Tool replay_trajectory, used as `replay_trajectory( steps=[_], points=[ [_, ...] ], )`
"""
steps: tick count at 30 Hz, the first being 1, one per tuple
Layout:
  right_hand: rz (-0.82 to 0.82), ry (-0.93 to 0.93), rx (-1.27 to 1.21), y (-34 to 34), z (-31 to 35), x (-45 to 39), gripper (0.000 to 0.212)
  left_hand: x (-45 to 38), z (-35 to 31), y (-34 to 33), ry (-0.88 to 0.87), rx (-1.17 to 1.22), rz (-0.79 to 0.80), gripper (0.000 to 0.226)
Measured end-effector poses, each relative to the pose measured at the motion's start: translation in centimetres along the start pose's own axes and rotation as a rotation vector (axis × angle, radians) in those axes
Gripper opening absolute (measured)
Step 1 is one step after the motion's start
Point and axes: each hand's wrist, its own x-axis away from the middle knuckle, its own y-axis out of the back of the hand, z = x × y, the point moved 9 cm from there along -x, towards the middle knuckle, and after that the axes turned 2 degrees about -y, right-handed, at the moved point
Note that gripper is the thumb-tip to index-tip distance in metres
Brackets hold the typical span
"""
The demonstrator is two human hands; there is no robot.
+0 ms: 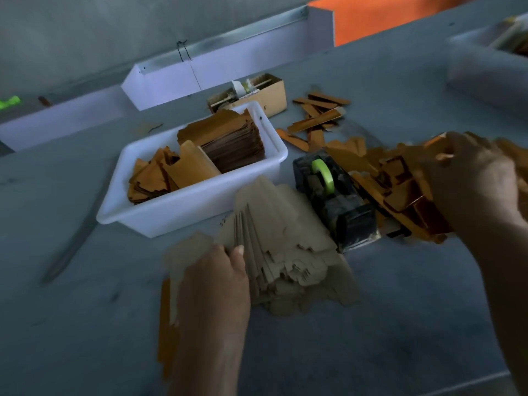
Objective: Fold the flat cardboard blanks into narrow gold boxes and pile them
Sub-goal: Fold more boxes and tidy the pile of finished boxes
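Fingers [238,252] of the left hand [214,284] grip fanned tan cardboard blanks [274,238]; right hand [474,178] clutches folded gold boxes [400,190] at the grey worktop's [400,310] right edge

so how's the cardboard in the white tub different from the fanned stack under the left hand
The cardboard in the white tub shows its gold side, while the fanned stack shows plain brown. The tub's pieces sit contained, some packed on edge; the stack lies spread loose on the table, against the tape dispenser. The left hand grips the stack; nothing touches the tub's pieces. Both look like flat, unfolded pieces.
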Motion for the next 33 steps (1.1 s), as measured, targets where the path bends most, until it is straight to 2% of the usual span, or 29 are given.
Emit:
replay_trajectory(
  steps=[2,6,11,13,15,18,19,20,22,24,26,28,30,32,33],
  points=[
    [-0.064,0.004,-0.025,0.6,0.0,1.1,0.04,-0.1,-0.7,0.4,-0.029,-0.079,-0.032,0.037],
    [-0.216,0.111,-0.22,2.2,1.2,5.1,0.031,-0.3,-1.0,1.1,-0.04,-0.085,-0.072,0.032],
    [-0.112,0.191,-0.386,3.0,3.1,7.8,0.027,-0.5,0.3,1.7,0.003,0.067,-0.028,0.028],
    [-0.041,0.207,-0.484,3.5,4.0,8.9,0.016,0.0,-0.3,2.9,-0.019,0.042,-0.131,0.028],
    [0.183,0.161,-0.662,2.8,4.9,10.3,0.016,0.9,-2.4,4.1,-0.091,-0.042,-0.269,0.027],
    [0.799,0.066,-1.034,-0.6,8.2,14.7,0.033,3.1,-7.0,4.5,-0.27,-0.054,-0.362,0.012],
    [0.949,0.018,-1.146,-1.5,9.1,16.2,0.033,3.9,-8.2,4.1,-0.327,-0.028,-0.382,0.01],
    [1.026,-0.042,-1.236,-2.1,9.6,17.1,0.032,4.7,-9.1,3.4,-0.384,0.006,-0.368,0.009],
    [1.032,-0.131,-1.315,-3.1,9.4,17.5,0.029,5.4,-10.1,1.6,-0.464,0.075,-0.228,0.005],
    [1.013,-0.191,-1.352,-3.7,8.7,17.3,0.029,5.2,-9.8,0.0,-0.446,0.2,-0.052,0.015],
    [0.985,-0.237,-1.379,-4.1,7.7,16.8,0.03,4.7,-8.5,-0.3,-0.367,0.425,0.072,0.019],
    [0.951,-0.268,-1.374,-4.5,7.0,16.4,0.025,3.9,-6.8,0.9,-0.279,0.541,0.0,0.023],
    [0.929,-0.277,-1.366,-4.8,6.5,16.1,0.022,3.0,-5.5,1.5,-0.205,0.552,-0.071,0.042],
    [0.94,-0.261,-1.363,-4.9,6.5,16.0,0.021,2.2,-4.4,0.4,-0.095,0.657,0.017,0.058],
    [0.949,-0.248,-1.362,-5.0,6.6,16.0,0.021,2.0,-4.1,-0.5,-0.043,0.712,0.103,0.057]
  ],
)
